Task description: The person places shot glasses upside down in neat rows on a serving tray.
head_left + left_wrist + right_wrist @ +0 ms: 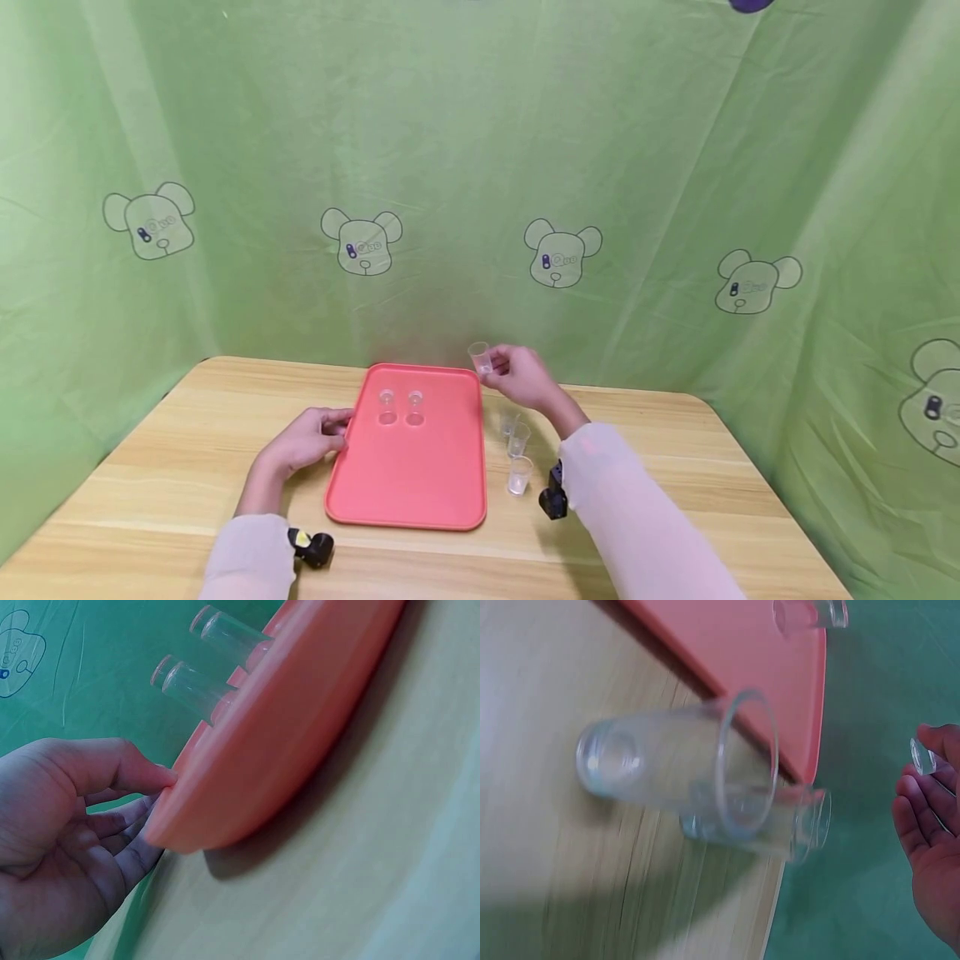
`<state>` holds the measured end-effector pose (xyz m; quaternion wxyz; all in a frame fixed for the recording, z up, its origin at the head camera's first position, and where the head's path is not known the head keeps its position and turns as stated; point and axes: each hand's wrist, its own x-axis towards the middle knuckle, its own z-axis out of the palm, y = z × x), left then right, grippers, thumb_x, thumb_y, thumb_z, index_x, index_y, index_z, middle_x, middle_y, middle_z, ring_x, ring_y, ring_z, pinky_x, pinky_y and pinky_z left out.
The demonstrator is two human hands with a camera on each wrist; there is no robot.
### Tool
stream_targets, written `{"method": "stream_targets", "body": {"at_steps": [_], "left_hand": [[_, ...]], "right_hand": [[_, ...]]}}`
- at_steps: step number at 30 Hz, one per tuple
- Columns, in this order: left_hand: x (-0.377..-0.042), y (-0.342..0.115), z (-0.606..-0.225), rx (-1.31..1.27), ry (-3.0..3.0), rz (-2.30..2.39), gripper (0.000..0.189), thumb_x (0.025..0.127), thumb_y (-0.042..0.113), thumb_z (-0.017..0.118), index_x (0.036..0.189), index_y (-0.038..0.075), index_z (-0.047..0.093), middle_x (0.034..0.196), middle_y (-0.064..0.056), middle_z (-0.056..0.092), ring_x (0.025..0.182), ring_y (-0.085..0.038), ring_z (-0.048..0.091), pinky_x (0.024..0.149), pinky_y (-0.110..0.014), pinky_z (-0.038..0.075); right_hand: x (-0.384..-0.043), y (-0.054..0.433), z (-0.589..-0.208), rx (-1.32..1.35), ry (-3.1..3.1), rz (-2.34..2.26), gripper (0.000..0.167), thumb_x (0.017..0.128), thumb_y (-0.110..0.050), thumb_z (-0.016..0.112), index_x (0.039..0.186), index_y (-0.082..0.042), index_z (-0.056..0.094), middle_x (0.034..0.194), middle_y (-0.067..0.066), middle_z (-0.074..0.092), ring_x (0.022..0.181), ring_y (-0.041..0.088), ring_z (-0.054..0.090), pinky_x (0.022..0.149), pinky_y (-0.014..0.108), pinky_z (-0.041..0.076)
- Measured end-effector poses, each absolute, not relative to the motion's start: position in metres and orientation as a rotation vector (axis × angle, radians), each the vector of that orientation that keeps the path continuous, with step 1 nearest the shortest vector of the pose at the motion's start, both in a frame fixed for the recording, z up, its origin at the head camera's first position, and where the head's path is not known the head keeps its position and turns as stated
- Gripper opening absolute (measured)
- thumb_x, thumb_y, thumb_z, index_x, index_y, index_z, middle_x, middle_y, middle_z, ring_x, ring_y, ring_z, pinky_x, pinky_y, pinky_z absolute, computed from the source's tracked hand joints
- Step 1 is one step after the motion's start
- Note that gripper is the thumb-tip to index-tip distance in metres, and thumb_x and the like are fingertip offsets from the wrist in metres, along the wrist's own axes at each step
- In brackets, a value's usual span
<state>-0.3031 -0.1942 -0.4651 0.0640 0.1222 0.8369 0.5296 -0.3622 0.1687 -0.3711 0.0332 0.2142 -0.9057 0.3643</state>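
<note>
My right hand pinches a small clear cup, mouth upward and slightly tilted, above the tray's far right corner. In the right wrist view only part of that cup shows between thumb and fingers. A red tray lies on the table, and my left hand holds its left rim, thumb on the edge and fingers against the side. On the tray's far half two clear cups stand upside down side by side, a left cup and a right cup.
Right of the tray, more clear cups stand mouth up in a row on the wooden table, the nearest cup under my right forearm's left side. A green cloth with bear heads hangs behind the table and along its sides.
</note>
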Motion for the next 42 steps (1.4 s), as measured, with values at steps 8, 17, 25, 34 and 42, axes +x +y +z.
{"method": "stream_targets", "body": {"at_steps": [8, 17, 25, 34, 42], "left_hand": [[-0.303, -0.195, -0.465, 0.371, 2.523, 1.603, 0.060, 0.085, -0.010, 0.058, 0.144, -0.015, 0.047, 0.129, -0.026, 0.063, 0.104, -0.028, 0.059, 0.074, -0.025, 0.051], [-0.302, -0.194, -0.464, 0.370, 2.522, 1.603, 0.060, 0.085, -0.010, 0.059, 0.144, -0.015, 0.047, 0.129, -0.027, 0.063, 0.102, -0.028, 0.059, 0.072, -0.025, 0.050], [-0.301, -0.194, -0.464, 0.358, 2.525, 1.598, 0.061, 0.085, -0.010, 0.059, 0.144, -0.015, 0.047, 0.130, -0.026, 0.063, 0.104, -0.028, 0.059, 0.076, -0.027, 0.051], [-0.301, -0.193, -0.464, 0.362, 2.545, 1.583, 0.060, 0.085, -0.010, 0.059, 0.143, -0.015, 0.048, 0.130, -0.026, 0.063, 0.104, -0.028, 0.060, 0.077, -0.027, 0.051], [-0.301, -0.193, -0.464, 0.363, 2.540, 1.589, 0.060, 0.085, -0.010, 0.059, 0.143, -0.015, 0.048, 0.130, -0.026, 0.063, 0.104, -0.028, 0.060, 0.077, -0.027, 0.051]], "right_hand": [[-0.359, 0.147, -0.371, 0.657, -2.779, 1.188, 0.029, 0.091, -0.011, 0.074, 0.117, 0.002, 0.069, 0.101, 0.010, 0.071, 0.094, 0.022, 0.065, 0.085, 0.035, 0.057], [-0.358, 0.133, -0.376, 0.658, -2.771, 1.209, 0.019, 0.089, -0.007, 0.074, 0.107, 0.000, 0.071, 0.093, 0.006, 0.069, 0.086, 0.018, 0.064, 0.076, 0.031, 0.056], [-0.362, 0.125, -0.382, 0.687, -2.754, 1.160, 0.010, 0.089, -0.007, 0.075, 0.095, -0.004, 0.068, 0.084, 0.003, 0.063, 0.080, 0.015, 0.060, 0.070, 0.027, 0.051], [-0.361, 0.116, -0.391, 0.681, -2.717, 1.188, 0.014, 0.090, -0.004, 0.073, 0.103, 0.000, 0.072, 0.088, 0.004, 0.067, 0.082, 0.014, 0.062, 0.074, 0.027, 0.054], [-0.357, 0.108, -0.400, 0.704, -2.718, 1.095, 0.019, 0.088, -0.001, 0.071, 0.106, 0.003, 0.070, 0.088, 0.006, 0.067, 0.081, 0.016, 0.061, 0.077, 0.029, 0.054]]}}
